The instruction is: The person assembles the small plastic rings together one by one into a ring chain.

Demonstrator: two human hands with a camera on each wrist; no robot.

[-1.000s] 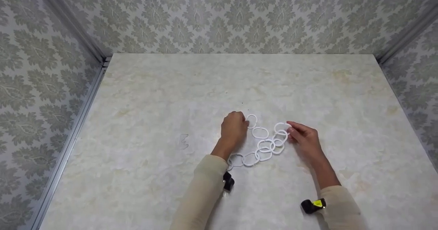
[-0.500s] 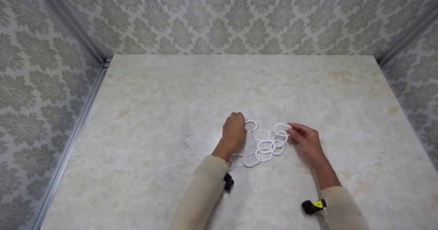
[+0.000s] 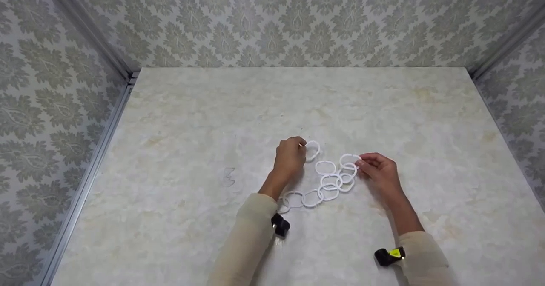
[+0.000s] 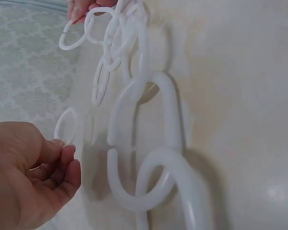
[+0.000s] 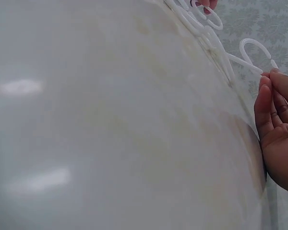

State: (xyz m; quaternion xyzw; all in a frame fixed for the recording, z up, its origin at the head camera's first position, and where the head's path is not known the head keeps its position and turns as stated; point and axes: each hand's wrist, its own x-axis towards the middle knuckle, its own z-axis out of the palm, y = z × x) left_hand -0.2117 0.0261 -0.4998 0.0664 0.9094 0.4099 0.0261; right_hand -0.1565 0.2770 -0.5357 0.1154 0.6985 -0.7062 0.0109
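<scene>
Between its thumb and fingertips, my left hand (image 3: 290, 156) pinches a single white oval plastic link (image 3: 318, 150), held apart from the others. Another white link (image 3: 325, 175) lies just below it beside the chain; whether it joins the chain I cannot tell. My right hand (image 3: 380, 173) pinches the chain's upper end near its top link (image 3: 342, 161). From there the white plastic chain (image 3: 312, 206) runs down and left across the table to beside the left wrist. In the left wrist view, a large link (image 4: 173, 115) with a small split stands close to the camera.
The pale marbled table (image 3: 191, 115) spreads around both hands. A small thin clear piece or mark (image 3: 230, 176) shows left of the left hand. Patterned wallpaper panels (image 3: 272, 22) stand behind and at the sides, with metal rails (image 3: 85, 188) along the left edge.
Over the last half second my left hand has moved slightly away from the body with its link, widening the space to the link below. My right hand has barely moved.
</scene>
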